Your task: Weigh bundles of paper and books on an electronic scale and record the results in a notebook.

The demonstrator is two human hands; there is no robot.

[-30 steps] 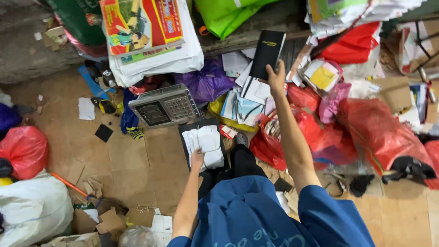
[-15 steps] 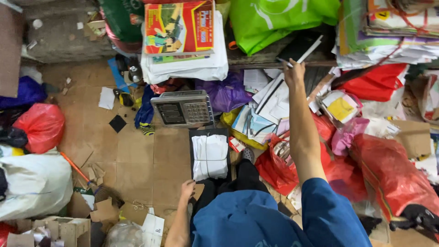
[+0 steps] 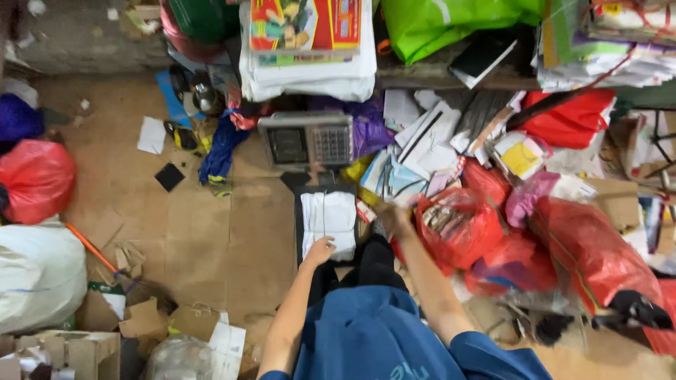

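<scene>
My left hand (image 3: 320, 250) rests with its fingers on the near edge of a white paper stack (image 3: 328, 219) that lies on the black platform of a weighing scale (image 3: 308, 139). My right hand (image 3: 389, 217), blurred from motion, is low beside the stack's right edge, next to a red plastic bag (image 3: 458, 226), and appears to hold nothing. A black book (image 3: 483, 56) lies up on the shelf edge among piled papers. I wear a blue top.
Loose papers and booklets (image 3: 422, 134) spill right of the scale. Red bags (image 3: 591, 246) crowd the right. A red bag (image 3: 35, 179) and a white sack (image 3: 39, 271) stand left, torn cardboard (image 3: 141, 320) lies near left, and a green bag (image 3: 451, 24) sits on top.
My right hand let go of the black book on the shelf and dropped down beside the paper stack. My left hand moved back onto the stack's near edge.
</scene>
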